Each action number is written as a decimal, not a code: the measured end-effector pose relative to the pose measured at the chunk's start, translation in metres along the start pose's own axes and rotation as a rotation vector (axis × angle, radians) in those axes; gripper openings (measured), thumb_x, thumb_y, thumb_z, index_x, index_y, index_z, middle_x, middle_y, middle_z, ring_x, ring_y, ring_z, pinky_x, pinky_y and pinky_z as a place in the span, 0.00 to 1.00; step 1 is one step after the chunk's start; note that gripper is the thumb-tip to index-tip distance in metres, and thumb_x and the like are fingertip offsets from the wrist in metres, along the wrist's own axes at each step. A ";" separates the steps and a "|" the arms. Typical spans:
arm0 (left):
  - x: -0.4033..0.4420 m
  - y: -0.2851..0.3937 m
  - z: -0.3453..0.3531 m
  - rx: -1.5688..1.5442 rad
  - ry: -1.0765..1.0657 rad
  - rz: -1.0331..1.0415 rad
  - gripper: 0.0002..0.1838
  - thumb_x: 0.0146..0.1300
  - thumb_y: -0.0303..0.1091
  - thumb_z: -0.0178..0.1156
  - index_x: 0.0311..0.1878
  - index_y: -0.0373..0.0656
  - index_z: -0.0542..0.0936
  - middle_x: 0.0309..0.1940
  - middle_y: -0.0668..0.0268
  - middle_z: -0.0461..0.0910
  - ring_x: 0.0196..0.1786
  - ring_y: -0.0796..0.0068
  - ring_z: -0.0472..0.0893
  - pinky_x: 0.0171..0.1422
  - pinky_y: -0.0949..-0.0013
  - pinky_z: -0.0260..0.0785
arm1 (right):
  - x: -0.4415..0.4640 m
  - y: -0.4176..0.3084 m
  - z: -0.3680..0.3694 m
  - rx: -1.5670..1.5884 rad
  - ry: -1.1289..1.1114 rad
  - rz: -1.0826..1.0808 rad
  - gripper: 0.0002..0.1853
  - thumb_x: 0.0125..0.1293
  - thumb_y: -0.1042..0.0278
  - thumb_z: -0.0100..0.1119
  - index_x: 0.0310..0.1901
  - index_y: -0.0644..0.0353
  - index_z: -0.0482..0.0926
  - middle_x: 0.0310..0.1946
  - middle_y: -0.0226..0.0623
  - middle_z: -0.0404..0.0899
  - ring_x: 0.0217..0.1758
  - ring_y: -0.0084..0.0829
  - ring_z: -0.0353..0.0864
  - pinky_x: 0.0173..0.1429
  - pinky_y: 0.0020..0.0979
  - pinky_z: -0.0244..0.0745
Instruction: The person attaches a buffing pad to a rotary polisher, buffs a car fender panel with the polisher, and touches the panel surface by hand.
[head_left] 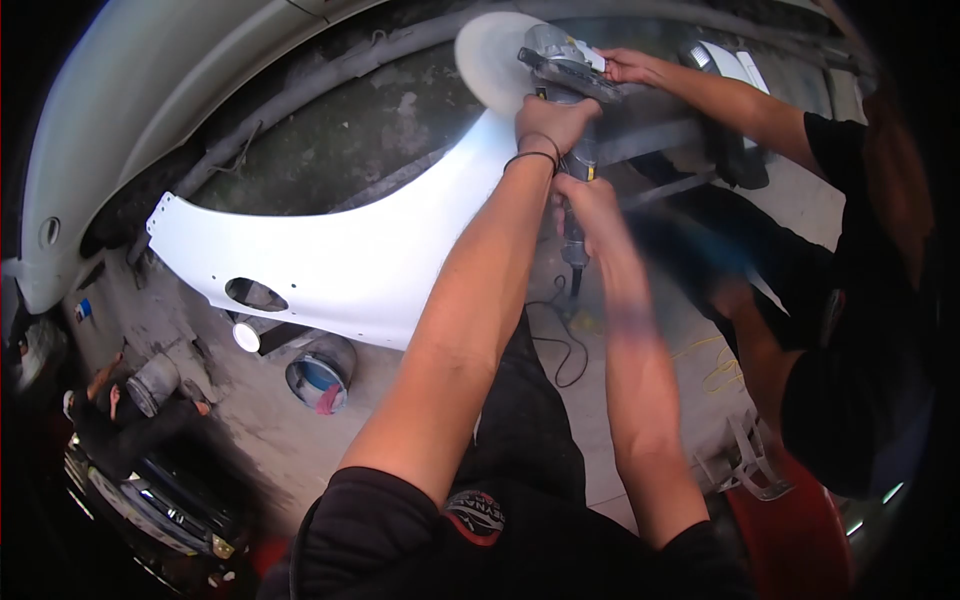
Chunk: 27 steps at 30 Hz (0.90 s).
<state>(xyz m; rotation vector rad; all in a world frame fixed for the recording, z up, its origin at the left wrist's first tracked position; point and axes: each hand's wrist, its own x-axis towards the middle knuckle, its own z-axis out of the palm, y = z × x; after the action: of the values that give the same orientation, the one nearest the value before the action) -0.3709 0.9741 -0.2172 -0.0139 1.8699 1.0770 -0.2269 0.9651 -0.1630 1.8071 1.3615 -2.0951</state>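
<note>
Grey, smudged floor (pixel 275 430) spreads beneath us. Above it we hold 1 power tool (pixel 568 76), its round pale disc (pixel 490 62) blurred and overlapping the upper end of a curved white panel (pixel 330 260); we cannot tell whether they touch. Our left hand (pixel 557 122), with a dark band at the wrist, is closed around the tool's body just behind its head, and our right hand (pixel 592 205) is wrapped around the handle farther back. At the head, another person's hand (pixel 627 66) pinches a small white item (pixel 592 58), whose kind we cannot make out. From the handle's end a black cable (pixel 570 345) drops in loops. Below the panel, which has an oval opening, we see 1 bucket (pixel 313 352) with a pink cloth (pixel 328 400) over its rim. Farther out, a yellow cord (pixel 722 375) lies at right, a pale car body (pixel 130 110) curves along the upper left, and a second bucket (pixel 150 387) is near a person (pixel 110 425) at lower left.
</note>
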 end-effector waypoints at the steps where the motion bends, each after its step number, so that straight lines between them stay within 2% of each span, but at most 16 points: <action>1: 0.006 0.006 0.002 0.006 -0.018 -0.002 0.57 0.45 0.56 0.87 0.69 0.20 0.79 0.58 0.38 0.93 0.64 0.47 0.93 0.72 0.58 0.84 | 0.004 -0.003 -0.002 -0.005 0.001 -0.002 0.06 0.72 0.68 0.70 0.39 0.61 0.85 0.28 0.32 0.83 0.24 0.27 0.81 0.29 0.35 0.74; 4: 0.000 0.000 0.004 0.006 -0.013 -0.011 0.57 0.45 0.56 0.87 0.69 0.21 0.79 0.60 0.37 0.92 0.64 0.46 0.93 0.72 0.58 0.84 | 0.003 -0.002 -0.003 0.024 0.006 0.027 0.07 0.72 0.67 0.70 0.38 0.61 0.85 0.26 0.32 0.82 0.23 0.26 0.80 0.29 0.36 0.74; 6: -0.018 -0.012 0.003 0.000 0.009 -0.009 0.56 0.45 0.56 0.87 0.70 0.21 0.79 0.61 0.38 0.91 0.65 0.46 0.93 0.73 0.57 0.84 | -0.018 0.013 -0.006 -0.004 0.006 0.024 0.07 0.66 0.69 0.75 0.36 0.62 0.87 0.27 0.30 0.83 0.24 0.24 0.81 0.28 0.33 0.74; 9: -0.061 -0.049 -0.004 -0.061 -0.012 0.032 0.55 0.47 0.54 0.87 0.71 0.21 0.78 0.62 0.39 0.91 0.64 0.46 0.93 0.73 0.58 0.83 | -0.050 0.049 -0.010 -0.065 0.024 0.099 0.07 0.66 0.69 0.74 0.36 0.62 0.87 0.26 0.30 0.83 0.23 0.24 0.80 0.27 0.34 0.73; 11: -0.082 -0.069 -0.001 -0.099 0.065 0.003 0.52 0.48 0.52 0.87 0.69 0.22 0.79 0.59 0.41 0.93 0.63 0.47 0.93 0.73 0.58 0.83 | -0.071 0.062 -0.009 -0.063 0.035 0.078 0.07 0.66 0.69 0.74 0.35 0.62 0.87 0.26 0.30 0.83 0.23 0.23 0.80 0.26 0.34 0.73; 14: -0.084 -0.076 0.002 -0.192 0.048 0.034 0.51 0.48 0.51 0.87 0.68 0.23 0.79 0.59 0.42 0.93 0.61 0.49 0.94 0.71 0.59 0.83 | -0.069 0.067 -0.012 -0.051 0.042 0.051 0.07 0.66 0.70 0.74 0.34 0.62 0.86 0.26 0.30 0.83 0.22 0.23 0.80 0.26 0.35 0.73; 19: -0.034 -0.038 0.008 -0.159 0.039 0.025 0.52 0.47 0.51 0.87 0.67 0.21 0.80 0.57 0.41 0.93 0.61 0.50 0.94 0.68 0.59 0.85 | -0.025 0.033 -0.013 -0.074 0.025 0.049 0.07 0.66 0.70 0.74 0.34 0.61 0.85 0.25 0.31 0.83 0.22 0.23 0.80 0.26 0.34 0.72; 22: 0.000 -0.013 0.015 -0.116 0.025 -0.001 0.54 0.45 0.53 0.88 0.68 0.20 0.79 0.57 0.41 0.93 0.60 0.51 0.94 0.68 0.60 0.86 | 0.004 0.007 -0.016 -0.078 0.004 -0.023 0.08 0.71 0.68 0.71 0.36 0.62 0.85 0.27 0.33 0.84 0.24 0.28 0.81 0.29 0.37 0.75; 25: 0.030 0.009 0.022 -0.100 0.014 0.021 0.52 0.45 0.54 0.87 0.66 0.22 0.83 0.56 0.43 0.94 0.58 0.53 0.95 0.67 0.60 0.86 | 0.026 -0.019 -0.020 0.002 -0.001 0.028 0.08 0.66 0.69 0.74 0.34 0.62 0.86 0.26 0.31 0.82 0.23 0.25 0.80 0.27 0.35 0.73; 27: 0.039 0.022 0.020 -0.096 -0.044 0.013 0.46 0.45 0.56 0.86 0.60 0.26 0.89 0.55 0.45 0.95 0.56 0.54 0.96 0.65 0.60 0.87 | 0.029 -0.030 -0.019 0.007 -0.015 0.026 0.08 0.67 0.68 0.75 0.34 0.62 0.86 0.26 0.31 0.82 0.24 0.25 0.81 0.28 0.34 0.73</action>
<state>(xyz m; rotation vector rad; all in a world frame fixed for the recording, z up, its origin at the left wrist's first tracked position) -0.3874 1.0172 -0.2340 -0.0340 1.7800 1.1664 -0.2374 1.0093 -0.1687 1.7986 1.3213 -2.0986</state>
